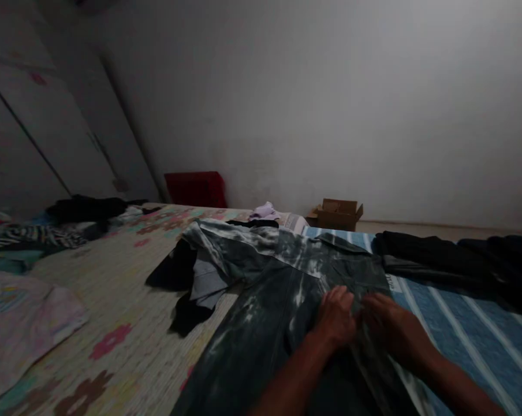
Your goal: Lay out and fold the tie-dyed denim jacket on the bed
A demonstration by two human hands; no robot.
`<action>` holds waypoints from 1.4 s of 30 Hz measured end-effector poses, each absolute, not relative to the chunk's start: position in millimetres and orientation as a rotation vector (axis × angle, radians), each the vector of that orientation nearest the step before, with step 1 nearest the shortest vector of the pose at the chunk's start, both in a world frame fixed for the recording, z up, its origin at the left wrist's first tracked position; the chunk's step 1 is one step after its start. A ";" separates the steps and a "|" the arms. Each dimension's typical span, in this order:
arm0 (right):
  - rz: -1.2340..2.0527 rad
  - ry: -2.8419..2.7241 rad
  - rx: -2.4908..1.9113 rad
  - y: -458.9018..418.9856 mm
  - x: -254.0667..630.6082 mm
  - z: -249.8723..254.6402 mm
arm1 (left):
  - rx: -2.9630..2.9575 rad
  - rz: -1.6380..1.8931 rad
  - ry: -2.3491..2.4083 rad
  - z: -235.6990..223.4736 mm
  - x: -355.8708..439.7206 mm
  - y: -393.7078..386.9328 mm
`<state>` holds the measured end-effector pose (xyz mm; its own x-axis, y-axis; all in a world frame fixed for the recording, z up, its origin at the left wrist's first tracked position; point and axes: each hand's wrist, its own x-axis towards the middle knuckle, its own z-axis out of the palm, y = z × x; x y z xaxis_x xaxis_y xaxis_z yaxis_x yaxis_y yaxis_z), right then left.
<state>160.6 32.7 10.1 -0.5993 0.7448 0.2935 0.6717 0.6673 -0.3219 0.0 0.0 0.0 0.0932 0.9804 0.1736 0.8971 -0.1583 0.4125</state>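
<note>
A dark grey-green denim jacket point(261, 323) with pale, washed-out streaks lies spread in front of me, its collar at the far end and one sleeve stretched out to the left. My left hand point(338, 316) is closed on the cloth near the middle of the jacket's front. Right beside it, my right hand point(386, 320) has its fingers bent around the jacket's right-hand part, close to the front edge. The fingertips of both hands are partly hidden in the dark folds. Under the sleeve lie black and grey clothes point(207, 277).
Folded dark clothes point(438, 254) rest on the blue striped cover point(460, 329) at right. A pink garment point(22, 323) and a heap of clothes point(88, 211) lie left on the floral sheet point(126, 289). An open cardboard box point(336, 215) and a red object point(196, 189) stand near the wall.
</note>
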 end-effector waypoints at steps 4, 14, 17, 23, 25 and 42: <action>0.167 -2.665 -1.173 72.3 89.3 30.0 | 2.083 0.481 2.183 9.2 -43.9 24.6; 0.023 -2.761 -1.039 167.0 -9.2 7.1 | 2.021 0.241 2.368 -9.7 -91.9 81.6; 0.009 -2.783 -0.981 183.1 -18.0 -5.4 | 2.028 0.218 2.375 -17.6 -93.4 83.0; -0.004 -2.823 -0.907 197.5 -21.4 -25.5 | 2.042 0.239 2.396 -27.4 -92.0 78.8; -0.005 -2.825 -0.911 197.7 -21.8 -28.5 | 2.034 0.257 2.403 -27.9 -91.1 77.9; 0.039 -2.835 -1.057 193.4 -32.6 -26.6 | 1.914 0.186 2.445 -25.7 -89.1 77.4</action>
